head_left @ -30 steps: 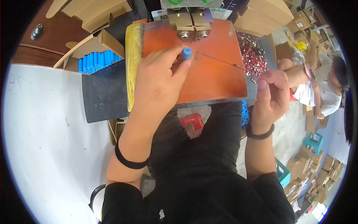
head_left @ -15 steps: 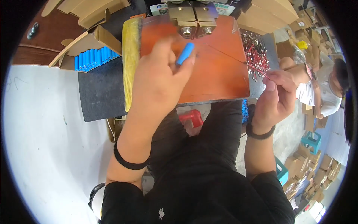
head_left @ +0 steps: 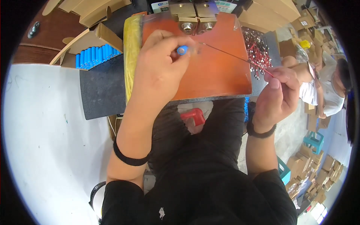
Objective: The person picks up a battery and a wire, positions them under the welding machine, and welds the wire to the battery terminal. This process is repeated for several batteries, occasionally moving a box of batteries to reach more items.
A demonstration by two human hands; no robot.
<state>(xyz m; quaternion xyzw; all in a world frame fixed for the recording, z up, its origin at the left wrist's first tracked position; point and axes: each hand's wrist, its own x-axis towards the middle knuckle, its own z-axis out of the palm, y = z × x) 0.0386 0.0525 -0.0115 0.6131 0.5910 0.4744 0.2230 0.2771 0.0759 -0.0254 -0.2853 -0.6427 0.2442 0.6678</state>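
Observation:
Between the thumb and fingers of my left hand (head_left: 159, 65) is a blue cylindrical battery cell (head_left: 182, 50), its silvery end facing me. My right hand (head_left: 280, 90) pinches a thin red and dark wire lead (head_left: 240, 58), which stretches left over the orange mat (head_left: 221, 77) to a point close beside my left fingers. Just beyond the left hand stands a metal machine head (head_left: 195, 23) with two bolted blocks side by side. The battery is apart from these blocks.
An open cardboard box (head_left: 65, 58) of blue batteries (head_left: 93, 55) stands left of the yellow-wrapped mat edge (head_left: 132, 56). A pile of red and black wires (head_left: 258, 50) lies to the right. Another person (head_left: 330, 88) sits at far right, near stacked cartons. A red object (head_left: 195, 115) is below the table.
My left hand has turned the battery from a slanted side view to end-on and moved it slightly. My right hand still holds the wire, whose free end has shifted a little left.

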